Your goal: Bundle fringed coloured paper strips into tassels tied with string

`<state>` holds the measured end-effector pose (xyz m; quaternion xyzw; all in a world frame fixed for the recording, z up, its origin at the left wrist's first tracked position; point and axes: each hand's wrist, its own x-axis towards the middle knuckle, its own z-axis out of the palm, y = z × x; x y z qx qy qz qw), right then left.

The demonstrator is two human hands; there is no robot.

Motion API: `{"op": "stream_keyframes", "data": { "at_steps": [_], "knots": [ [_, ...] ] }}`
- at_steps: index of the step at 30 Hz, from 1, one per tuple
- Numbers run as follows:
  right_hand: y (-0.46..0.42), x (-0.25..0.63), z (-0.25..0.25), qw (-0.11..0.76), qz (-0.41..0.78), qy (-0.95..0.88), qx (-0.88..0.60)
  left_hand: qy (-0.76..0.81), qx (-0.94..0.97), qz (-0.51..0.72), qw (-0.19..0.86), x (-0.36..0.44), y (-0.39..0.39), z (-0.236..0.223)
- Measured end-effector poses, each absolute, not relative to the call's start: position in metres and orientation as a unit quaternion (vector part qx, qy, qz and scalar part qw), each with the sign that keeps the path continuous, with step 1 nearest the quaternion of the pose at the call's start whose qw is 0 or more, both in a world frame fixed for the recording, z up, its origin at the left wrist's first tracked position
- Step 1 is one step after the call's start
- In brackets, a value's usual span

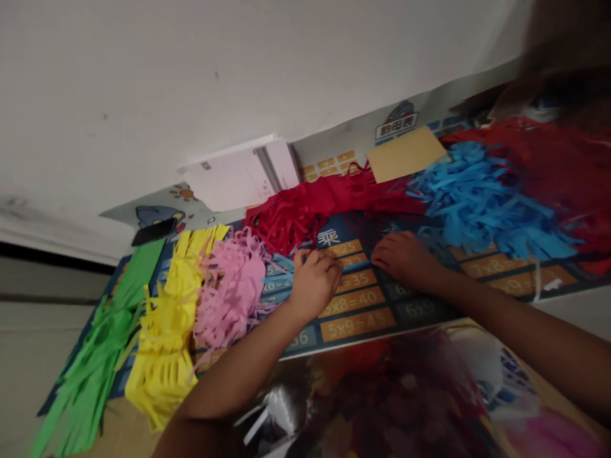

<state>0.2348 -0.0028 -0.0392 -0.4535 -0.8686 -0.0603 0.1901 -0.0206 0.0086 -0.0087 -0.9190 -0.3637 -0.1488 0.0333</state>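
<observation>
My left hand point(316, 277) is closed over the middle of the printed sheet, with blue fringed crepe paper point(277, 270) sticking out from its left side. A thin blue strip point(356, 263) runs from it toward the fingertips of my right hand point(401, 257), whose fingers are pressed together. The inside of both grips is hidden. Left of my left hand lies a fluffy pink fringed paper bunch point(233, 286). Just behind the hands is a dark red fringed bunch point(310, 207). To the right of my right hand sits a blue fringed bunch point(491, 203).
Yellow fringed paper point(167, 318) and green fringed paper point(114, 324) lie at the left. A white paper stack point(233, 175) and a tan card point(405, 154) rest by the wall. Red sheeting point(563, 172) is at the far right. Shiny clear plastic point(382, 401) covers the front edge.
</observation>
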Motion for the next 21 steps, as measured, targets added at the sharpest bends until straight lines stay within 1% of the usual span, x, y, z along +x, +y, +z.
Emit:
{"op": "stream_keyframes", "data": {
  "at_steps": [2,5,8,11,13,17,21],
  "knots": [
    [0.0,0.24,-0.042,0.207,-0.02,-0.859,-0.467,-0.404,-0.903,-0.144,-0.02,-0.025,0.011,-0.009],
    [0.002,0.242,-0.044,0.201,0.033,-0.853,-0.48,-0.462,-0.869,-0.139,-0.108,-0.026,0.014,-0.009],
    [0.004,0.241,-0.044,0.194,0.051,-0.846,-0.494,-0.489,-0.851,-0.119,-0.147,-0.022,0.016,-0.006],
    [0.004,0.24,-0.043,0.192,0.043,-0.834,-0.515,-0.497,-0.854,-0.097,-0.122,-0.017,0.017,-0.005],
    [0.003,0.239,-0.039,0.189,0.018,-0.839,-0.51,-0.468,-0.871,-0.111,-0.099,-0.016,0.018,-0.006],
    [-0.005,0.234,-0.024,0.175,-0.084,-0.887,-0.418,-0.349,-0.918,-0.177,-0.069,-0.015,0.016,-0.016],
    [-0.011,0.226,-0.012,0.146,-0.132,-0.908,-0.37,-0.312,-0.934,-0.174,-0.015,-0.012,0.014,-0.022]
  ]
}}
